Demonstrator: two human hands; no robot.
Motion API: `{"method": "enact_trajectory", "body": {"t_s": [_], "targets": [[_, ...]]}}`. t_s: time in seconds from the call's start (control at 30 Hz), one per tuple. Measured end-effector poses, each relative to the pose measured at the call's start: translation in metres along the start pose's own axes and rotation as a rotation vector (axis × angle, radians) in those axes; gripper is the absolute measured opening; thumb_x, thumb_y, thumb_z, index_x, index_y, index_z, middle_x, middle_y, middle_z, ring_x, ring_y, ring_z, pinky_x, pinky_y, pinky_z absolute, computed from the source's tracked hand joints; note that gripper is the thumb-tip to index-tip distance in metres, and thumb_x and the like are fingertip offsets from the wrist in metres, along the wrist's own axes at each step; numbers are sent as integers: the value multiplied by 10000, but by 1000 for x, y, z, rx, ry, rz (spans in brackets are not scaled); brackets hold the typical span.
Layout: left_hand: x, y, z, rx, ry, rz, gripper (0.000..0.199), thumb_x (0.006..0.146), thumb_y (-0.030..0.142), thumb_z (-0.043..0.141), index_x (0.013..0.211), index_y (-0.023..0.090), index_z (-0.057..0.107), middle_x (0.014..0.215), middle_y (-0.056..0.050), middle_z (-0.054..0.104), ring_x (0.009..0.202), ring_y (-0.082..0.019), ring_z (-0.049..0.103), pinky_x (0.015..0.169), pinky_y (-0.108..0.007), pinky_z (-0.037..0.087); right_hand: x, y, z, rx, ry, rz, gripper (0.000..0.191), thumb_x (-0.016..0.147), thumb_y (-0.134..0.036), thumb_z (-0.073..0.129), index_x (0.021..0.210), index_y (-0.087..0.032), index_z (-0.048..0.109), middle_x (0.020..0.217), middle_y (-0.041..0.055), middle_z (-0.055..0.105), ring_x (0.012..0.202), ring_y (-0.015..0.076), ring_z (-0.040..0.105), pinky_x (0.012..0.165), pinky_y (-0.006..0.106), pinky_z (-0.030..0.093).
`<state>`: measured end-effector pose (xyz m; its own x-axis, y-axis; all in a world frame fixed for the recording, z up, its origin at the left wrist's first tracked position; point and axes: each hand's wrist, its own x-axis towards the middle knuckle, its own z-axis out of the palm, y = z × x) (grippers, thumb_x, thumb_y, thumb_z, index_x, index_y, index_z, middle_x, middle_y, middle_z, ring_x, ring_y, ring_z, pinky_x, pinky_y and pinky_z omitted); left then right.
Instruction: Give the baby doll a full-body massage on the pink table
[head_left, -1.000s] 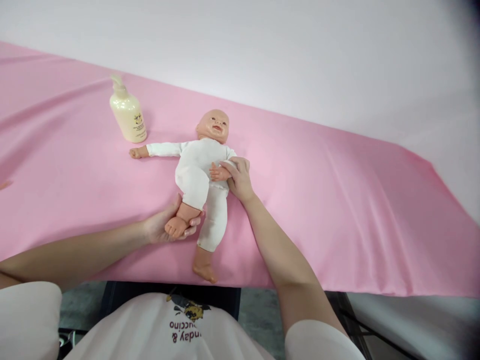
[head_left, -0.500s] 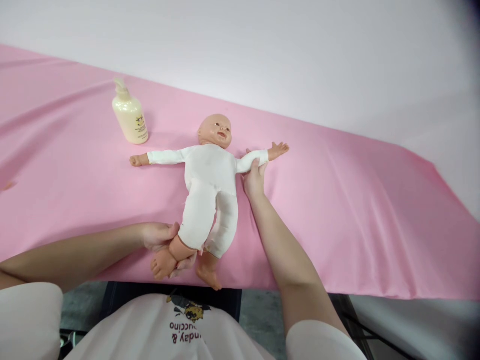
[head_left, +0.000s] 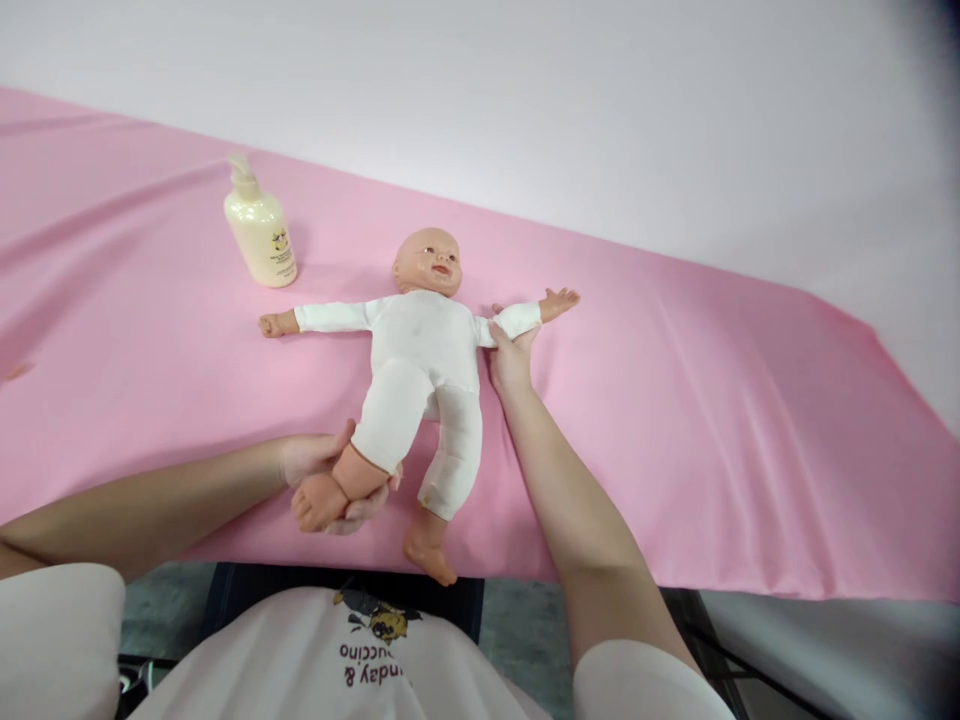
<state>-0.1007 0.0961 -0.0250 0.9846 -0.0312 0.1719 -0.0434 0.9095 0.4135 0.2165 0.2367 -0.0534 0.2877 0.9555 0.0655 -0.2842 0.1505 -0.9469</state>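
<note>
A baby doll in a white body suit lies on its back, head away from me and both arms spread. My left hand is closed round its lower leg on the left, fingers passing beneath the ankle, with that foot raised off the cloth. On the right, my right hand grips the doll's outstretched arm, thumb on top of the sleeve and fingers partly hidden behind it. The doll's other leg rests on the table, its foot at the near edge.
A cream pump bottle stands at the back left, beyond the doll's arm. Pink cloth covers the table, wrinkled at both sides. A white wall or panel rises behind. The table's near edge lies close to my body.
The held leg has been lifted and shifted slightly left by my left hand. The doll's other leg has moved a little right. My right hand's thumb has slid toward the doll's elbow.
</note>
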Motion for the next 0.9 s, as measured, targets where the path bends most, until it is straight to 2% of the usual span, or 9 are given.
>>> {"method": "enact_trajectory", "body": {"t_s": [0.1, 0.13, 0.2, 0.3, 0.4, 0.57, 0.67, 0.77, 0.9], "targets": [[0, 10, -14, -14, 0, 41, 752, 899, 827, 329, 1220, 180, 537, 807, -33, 609, 546, -167, 578, 405, -250, 434, -4, 5, -1, -306, -82, -343, 845, 818, -367, 748, 1509, -305, 267, 1483, 89, 512, 1327, 213, 575, 1187, 483, 453], [0, 14, -17, -3, 22, 60, 746, 908, 817, 332, 1219, 171, 539, 808, -30, 608, 539, -159, 566, 391, -242, 425, -6, 6, -1, -393, -136, -407, 773, 845, -396, 723, 1493, -289, 315, 1488, 100, 510, 1341, 226, 562, 1200, 501, 433], [1, 20, -20, 22, 107, 121, 723, 920, 794, 359, 1211, 159, 545, 809, -18, 595, 529, -137, 531, 362, -219, 395, -10, 5, 2, -523, -243, -506, 588, 906, -422, 645, 1435, -273, 433, 1450, 103, 554, 1341, 244, 558, 1200, 530, 420], [2, 24, -18, 54, 267, 221, 674, 940, 742, 412, 1180, 130, 563, 804, -1, 556, 519, -102, 467, 330, -183, 335, -13, 2, 5, -682, -353, -684, 341, 951, -395, 553, 1265, -279, 614, 1293, 80, 664, 1278, 264, 588, 1173, 551, 431], [4, 23, -18, 62, 335, 276, 692, 941, 737, 415, 1161, 102, 581, 792, 5, 533, 504, -83, 430, 315, -167, 302, -14, -2, 6, -786, -427, -808, 272, 937, -296, 539, 1162, -298, 692, 1195, 60, 704, 1223, 265, 598, 1142, 541, 446], [6, 22, -23, 69, 398, 285, 699, 912, 758, 457, 1150, 115, 597, 774, 10, 520, 508, -84, 433, 317, -168, 301, -15, -4, 6, -874, -472, -813, 342, 906, -165, 508, 1122, -311, 729, 1226, 50, 681, 1266, 257, 551, 1162, 545, 411], [7, 21, -19, 79, 433, 248, 699, 881, 763, 516, 1140, 121, 614, 770, 7, 529, 518, -94, 467, 334, -189, 332, -16, -4, 7, -845, -452, -784, 268, 919, -221, 547, 1109, -291, 723, 1202, 62, 689, 1247, 258, 572, 1158, 542, 421], [6, 18, -13, 91, 331, 160, 701, 901, 769, 467, 1137, 126, 617, 771, -8, 555, 520, -121, 515, 372, -231, 401, -16, -2, 9, -693, -364, -702, 248, 917, -357, 626, 1137, -256, 679, 1204, 84, 685, 1212, 254, 606, 1145, 523, 450], [2, 14, -5, 100, 140, -18, 674, 894, 764, 489, 1184, 163, 584, 821, -25, 600, 596, -164, 606, 484, -281, 498, -15, -1, 8, -436, -173, -461, 509, 851, -465, 728, 1280, -238, 573, 1246, 86, 659, 1158, 220, 646, 1148, 480, 471]]}}
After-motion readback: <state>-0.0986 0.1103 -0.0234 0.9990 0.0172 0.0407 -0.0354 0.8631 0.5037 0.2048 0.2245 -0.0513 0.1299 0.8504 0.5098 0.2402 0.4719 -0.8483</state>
